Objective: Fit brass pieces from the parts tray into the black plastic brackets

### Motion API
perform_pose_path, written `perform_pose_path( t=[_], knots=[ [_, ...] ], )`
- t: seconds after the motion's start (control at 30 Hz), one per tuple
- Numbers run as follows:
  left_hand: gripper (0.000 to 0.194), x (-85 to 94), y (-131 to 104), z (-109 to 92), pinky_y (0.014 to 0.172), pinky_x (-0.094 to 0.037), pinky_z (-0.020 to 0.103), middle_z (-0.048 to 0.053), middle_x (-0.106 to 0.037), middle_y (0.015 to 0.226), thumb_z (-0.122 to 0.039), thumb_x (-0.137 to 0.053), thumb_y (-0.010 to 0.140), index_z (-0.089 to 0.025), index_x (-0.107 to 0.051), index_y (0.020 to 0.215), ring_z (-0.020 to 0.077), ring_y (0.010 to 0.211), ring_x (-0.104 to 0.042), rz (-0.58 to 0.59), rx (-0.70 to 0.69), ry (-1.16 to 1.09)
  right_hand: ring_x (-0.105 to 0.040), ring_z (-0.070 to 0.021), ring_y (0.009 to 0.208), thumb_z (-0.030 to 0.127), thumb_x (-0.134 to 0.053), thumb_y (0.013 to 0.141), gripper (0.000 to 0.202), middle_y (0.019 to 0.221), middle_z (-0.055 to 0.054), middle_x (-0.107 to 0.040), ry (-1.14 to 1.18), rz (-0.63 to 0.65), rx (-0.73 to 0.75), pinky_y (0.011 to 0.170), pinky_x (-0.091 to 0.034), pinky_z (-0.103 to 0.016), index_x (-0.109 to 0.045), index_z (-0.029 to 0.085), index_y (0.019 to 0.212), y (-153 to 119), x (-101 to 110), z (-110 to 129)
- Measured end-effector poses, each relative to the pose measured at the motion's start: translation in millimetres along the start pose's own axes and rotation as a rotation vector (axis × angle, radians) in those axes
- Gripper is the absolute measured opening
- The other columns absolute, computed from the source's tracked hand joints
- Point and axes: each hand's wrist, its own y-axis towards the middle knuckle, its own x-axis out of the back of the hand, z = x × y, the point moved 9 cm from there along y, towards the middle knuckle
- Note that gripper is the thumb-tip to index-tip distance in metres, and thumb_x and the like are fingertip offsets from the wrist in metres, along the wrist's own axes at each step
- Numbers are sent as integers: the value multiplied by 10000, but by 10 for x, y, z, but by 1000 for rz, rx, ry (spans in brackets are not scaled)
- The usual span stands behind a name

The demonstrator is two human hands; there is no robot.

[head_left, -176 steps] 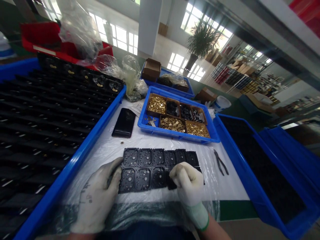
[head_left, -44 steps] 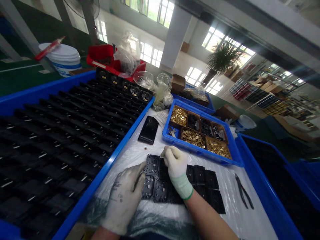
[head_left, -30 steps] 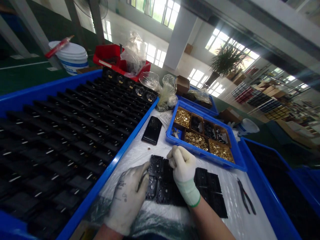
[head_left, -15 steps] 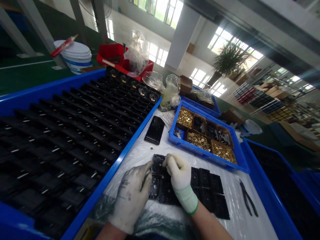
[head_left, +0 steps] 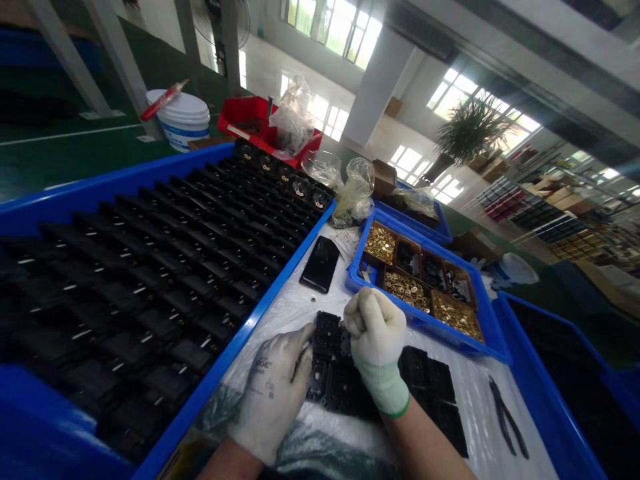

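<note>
Both hands wear white knit gloves. My left hand [head_left: 277, 387] rests at the left edge of a block of black plastic housings [head_left: 327, 333], its fingers and thumb closed against the nearest one. Over the right side of that block, my right hand [head_left: 376, 327] is closed in a pinch; anything between its fingertips is hidden. It covers part of the housings under it. More flat black housings [head_left: 433, 383] lie side by side to the right of my right wrist. A small brass-coloured ring [head_left: 313, 300] lies on the plastic-covered table beyond the block.
On the left, a large blue tray [head_left: 270, 293] holds rows of black housings. A black phone [head_left: 321, 265] lies beside it. Ahead, a blue tray [head_left: 500, 333] carries boxes of brass and black small parts. Black-handled pliers [head_left: 507, 417] lie at right, near another blue bin [head_left: 545, 373].
My right hand has lifted slightly and curled into a tighter pinch over the housings. My left hand stays at the block's left edge. The whole view has shifted a little.
</note>
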Motion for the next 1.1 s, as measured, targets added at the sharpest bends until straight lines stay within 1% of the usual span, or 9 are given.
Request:
perform_pose_path(
  t=[0.17, 0.37, 0.53, 0.6, 0.67, 0.77, 0.83, 0.97, 1.1],
  knots=[
    [332, 7, -12, -31, 968, -700, 491, 89, -875, 1217, -236, -524, 1110, -222, -712, 1383, 288, 1105, -838, -30, -25, 16, -348, -120, 471, 617, -665, 994, 546, 494, 58, -421, -154, 69, -15, 475, -249, -279, -627, 236, 605, 98, -286, -59],
    [356, -20, -16, -16, 971, -699, 479, 90, -870, 1234, -207, -521, 1105, -234, -700, 1412, 282, 1116, -833, -17, -15, 4, -331, -118, 472, 610, -604, 1066, 565, 512, 65, -394, -90, 18, 58, 487, -268, -280, -652, 228, 653, 113, -190, 52],
    [336, -2, -14, -11, 974, -705, 492, 98, -874, 1202, -224, -530, 1106, -217, -713, 1388, 287, 1097, -840, -43, -16, 8, -347, -121, 470, 620, -646, 1025, 573, 493, 67, -385, -162, 28, 19, 482, -268, -283, -591, 241, 598, 164, -196, -74],
    [344, -8, -19, -8, 965, -706, 484, 98, -875, 1198, -220, -527, 1104, -220, -714, 1393, 287, 1090, -841, -43, -15, 12, -336, -121, 468, 630, -620, 1046, 581, 497, 68, -383, -136, 26, 19, 486, -275, -286, -600, 240, 615, 147, -198, -90],
    [364, -7, -23, -15, 968, -706, 481, 103, -874, 1207, -206, -518, 1101, -213, -707, 1413, 288, 1094, -841, -50, -25, 19, -342, -122, 472, 634, -596, 1066, 586, 508, 62, -408, -115, 41, 35, 494, -288, -287, -634, 233, 640, 119, -222, -71],
    [389, 0, -23, -31, 982, -706, 473, 106, -871, 1230, -175, -500, 1095, -207, -696, 1429, 284, 1116, -841, -63, -41, 32, -361, -123, 479, 618, -649, 1033, 553, 513, 56, -435, -138, 72, 30, 495, -284, -284, -650, 230, 640, 97, -284, -70],
    [401, 3, -20, -38, 979, -709, 472, 101, -871, 1226, -148, -491, 1087, -205, -692, 1429, 280, 1109, -842, -69, -46, 39, -349, -120, 471, 598, -677, 1013, 535, 496, 66, -409, -142, 75, 3, 488, -269, -281, -631, 234, 623, 96, -312, -100],
    [425, -2, -16, -56, 961, -719, 472, 114, -871, 1213, -104, -485, 1067, -179, -682, 1436, 282, 1092, -844, -71, -72, 64, -322, -116, 461, 577, -629, 1048, 529, 492, 79, -377, -94, 58, 5, 492, -275, -280, -643, 231, 648, 77, -338, -112],
    [472, -8, -32, -38, 976, -718, 478, 148, -860, 1281, -85, -472, 1063, -174, -659, 1487, 298, 1146, -839, -78, -73, 88, -392, -126, 486, 574, -635, 1013, 529, 505, 56, -442, -198, 98, 43, 513, -330, -277, -637, 233, 608, 37, -424, -77]
  ],
)
